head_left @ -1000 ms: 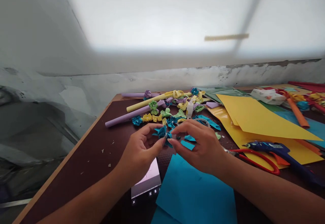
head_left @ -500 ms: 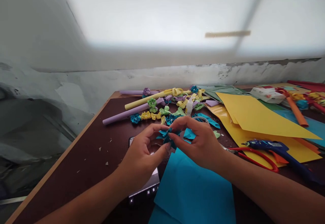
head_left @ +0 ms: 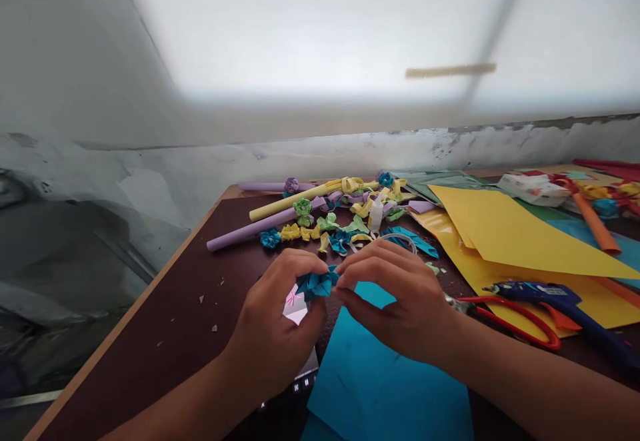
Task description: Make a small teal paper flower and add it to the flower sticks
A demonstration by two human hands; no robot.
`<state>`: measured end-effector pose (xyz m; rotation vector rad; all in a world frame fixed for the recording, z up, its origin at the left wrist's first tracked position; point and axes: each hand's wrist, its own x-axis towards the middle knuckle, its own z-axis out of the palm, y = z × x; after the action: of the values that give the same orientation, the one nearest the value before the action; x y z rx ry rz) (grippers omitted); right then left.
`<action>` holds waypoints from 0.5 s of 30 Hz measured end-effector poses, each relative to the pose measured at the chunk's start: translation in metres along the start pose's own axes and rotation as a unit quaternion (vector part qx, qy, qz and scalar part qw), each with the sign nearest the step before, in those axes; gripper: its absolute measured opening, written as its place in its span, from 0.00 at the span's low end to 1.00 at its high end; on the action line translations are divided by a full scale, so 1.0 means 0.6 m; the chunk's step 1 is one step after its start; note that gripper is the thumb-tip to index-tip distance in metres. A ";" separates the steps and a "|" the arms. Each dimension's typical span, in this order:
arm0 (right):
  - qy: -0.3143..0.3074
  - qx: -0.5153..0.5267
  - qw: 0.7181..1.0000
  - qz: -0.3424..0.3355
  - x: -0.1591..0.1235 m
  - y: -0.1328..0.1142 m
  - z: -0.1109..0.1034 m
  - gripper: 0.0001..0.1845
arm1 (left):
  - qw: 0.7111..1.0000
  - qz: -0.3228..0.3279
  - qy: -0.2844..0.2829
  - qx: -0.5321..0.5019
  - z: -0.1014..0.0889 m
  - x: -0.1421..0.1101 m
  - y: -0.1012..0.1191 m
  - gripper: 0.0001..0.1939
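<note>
Between my hands is a small blue paper flower (head_left: 316, 284) with folded petals. My left hand (head_left: 280, 314) grips it from the left, fingers above and thumb below. At its right edge, the thumb and fingertips of my right hand (head_left: 400, 288) pinch a petal. Beneath them lie large blue paper sheets (head_left: 385, 374). A phone (head_left: 305, 368) with a lit screen rests under my left hand, mostly covered by it. Just beyond my hands are a blue paper piece (head_left: 340, 240) and several yellow paper flowers (head_left: 300, 231).
Purple (head_left: 260, 228) and yellow paper tubes (head_left: 290, 201) lie at the back beside a small glue bottle (head_left: 376, 214). To the right are yellow sheets (head_left: 520, 228), red-handled scissors (head_left: 530, 321), a blue glue gun (head_left: 550, 292) and an orange tube (head_left: 595, 221). The table's wooden edge (head_left: 125, 321) runs along the left.
The blue flower has turned and now sits further into my left hand. My right hand has shifted from its middle to pinching its right edge. The view has moved slightly.
</note>
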<state>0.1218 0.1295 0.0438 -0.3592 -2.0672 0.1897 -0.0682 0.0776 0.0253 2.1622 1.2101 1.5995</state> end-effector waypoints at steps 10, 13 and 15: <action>-0.003 -0.030 1.000 -0.004 -0.002 -0.005 -0.003 0.09 | 0.999 0.003 0.005 -0.044 0.006 -0.007 -0.010 0.19; -0.012 -0.057 0.998 -0.036 -0.002 -0.006 -0.004 0.08 | 1.000 0.004 -0.003 -0.031 0.006 -0.006 -0.007 0.18; -0.021 -0.086 0.995 -0.055 0.000 -0.008 -0.007 0.07 | 1.000 -0.005 -0.014 -0.005 0.004 -0.005 -0.004 0.18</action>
<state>0.1245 0.1247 0.0470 -0.3468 -2.1444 -0.0492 -0.0675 0.0779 0.0209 2.1618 1.2015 1.5618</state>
